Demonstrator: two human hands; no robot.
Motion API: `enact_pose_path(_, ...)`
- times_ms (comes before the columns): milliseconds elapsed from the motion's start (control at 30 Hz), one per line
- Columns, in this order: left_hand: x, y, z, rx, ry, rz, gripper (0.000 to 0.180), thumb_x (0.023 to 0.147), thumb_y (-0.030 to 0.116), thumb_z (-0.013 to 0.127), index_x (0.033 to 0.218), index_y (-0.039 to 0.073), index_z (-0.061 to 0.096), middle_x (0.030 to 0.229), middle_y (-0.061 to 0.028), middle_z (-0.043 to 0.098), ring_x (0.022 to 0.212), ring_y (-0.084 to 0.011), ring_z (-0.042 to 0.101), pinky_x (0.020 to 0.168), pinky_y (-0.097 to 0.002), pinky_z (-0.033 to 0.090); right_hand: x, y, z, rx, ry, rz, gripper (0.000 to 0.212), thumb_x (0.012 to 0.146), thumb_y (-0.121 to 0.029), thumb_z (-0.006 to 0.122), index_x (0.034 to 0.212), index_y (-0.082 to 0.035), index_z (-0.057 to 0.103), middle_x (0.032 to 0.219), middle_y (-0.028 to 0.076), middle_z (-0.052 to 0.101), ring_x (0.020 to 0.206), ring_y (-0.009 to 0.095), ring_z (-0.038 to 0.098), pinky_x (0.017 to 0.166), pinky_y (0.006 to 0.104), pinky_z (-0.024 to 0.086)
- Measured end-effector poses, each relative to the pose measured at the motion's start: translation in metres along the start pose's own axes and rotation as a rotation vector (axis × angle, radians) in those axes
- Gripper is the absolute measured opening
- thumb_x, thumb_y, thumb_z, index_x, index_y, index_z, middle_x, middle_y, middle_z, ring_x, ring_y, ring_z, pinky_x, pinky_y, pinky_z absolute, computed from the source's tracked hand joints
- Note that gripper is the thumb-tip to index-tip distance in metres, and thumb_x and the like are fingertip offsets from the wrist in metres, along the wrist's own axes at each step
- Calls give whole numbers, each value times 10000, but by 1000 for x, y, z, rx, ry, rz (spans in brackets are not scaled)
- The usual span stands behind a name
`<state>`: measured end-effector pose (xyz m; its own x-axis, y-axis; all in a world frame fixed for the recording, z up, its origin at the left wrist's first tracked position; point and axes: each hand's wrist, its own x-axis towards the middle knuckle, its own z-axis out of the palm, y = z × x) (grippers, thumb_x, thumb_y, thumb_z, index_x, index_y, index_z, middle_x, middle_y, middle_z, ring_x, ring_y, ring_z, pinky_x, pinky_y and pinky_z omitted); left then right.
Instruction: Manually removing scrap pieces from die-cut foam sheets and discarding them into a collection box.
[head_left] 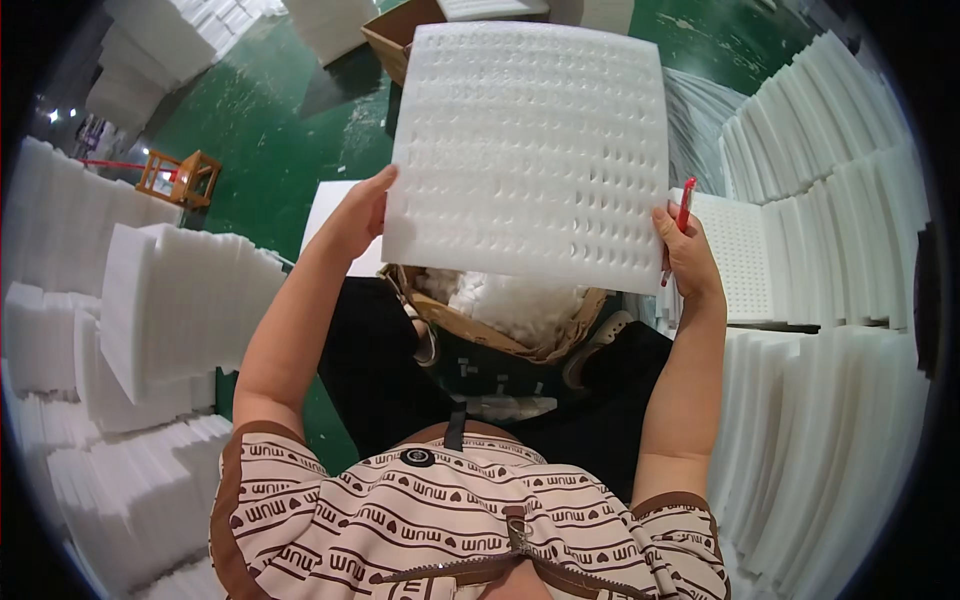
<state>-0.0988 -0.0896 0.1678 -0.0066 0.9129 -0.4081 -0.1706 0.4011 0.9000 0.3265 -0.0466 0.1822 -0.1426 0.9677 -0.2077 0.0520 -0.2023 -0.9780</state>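
Note:
A white foam sheet (520, 150) with rows of small curved slots is held up in front of me, above a cardboard box. My left hand (366, 215) grips its left edge, with the fingers partly hidden behind the sheet. On the opposite edge, my right hand (688, 250) pinches the sheet near its lower corner. A red pen-like tool (686, 205) also sits in my right hand, pointing upward. Below the sheet, the cardboard box (460, 328) between my feet contains loose white foam scraps (530, 310).
Stacks of white foam sheets rise on my left (190, 310) and on my right (790, 420). A slotted foam sheet (735, 255) lies beside the right stack. A small wooden stool (182, 180) stands on the green floor (270, 150) at far left. Another cardboard box (395, 35) is beyond the sheet.

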Motion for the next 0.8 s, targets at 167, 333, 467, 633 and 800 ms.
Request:
enact_pose_path(167,11,2,34,-32,25,-171,742,740,349,649,1287,-85,396,1200,-302,495,1029,-392,531,898,-428,397,24,28,-21,-745,-15,-118,365,929,-354,527,973,-7,631,698,21,557,606,76,453,530,207,377)
enact_pose_path(333,34,-20,35,-98,-44,-231,786,689,311,661,1294,-95,368,1214,-333,465,1058,-439,498,905,-482,386,22,-2,19,141,193,-228,462,948,-444,444,828,-35,623,706,33,557,607,103,460,565,241,399)
enact_pose_path(467,30,-27,58,-105,101,-288,707,665,216,675,1255,-72,412,1121,-297,536,964,-400,554,865,-481,429,66,27,30,410,283,-62,495,943,-448,463,689,-43,593,670,27,529,559,103,431,550,227,394)
enact_pose_path(633,36,-30,52,-129,-33,-198,738,662,187,668,1285,-79,375,1196,-323,477,1047,-422,504,896,-511,394,87,59,63,-109,419,-244,511,941,-432,476,633,-36,570,597,24,482,528,115,412,552,228,389)
enact_pose_path(800,41,-34,40,-173,-36,-175,687,666,141,667,1266,-63,401,1140,-295,524,1024,-397,527,885,-484,411,83,54,72,-155,480,-286,512,940,-396,494,579,-34,530,538,18,429,529,124,399,551,235,376)
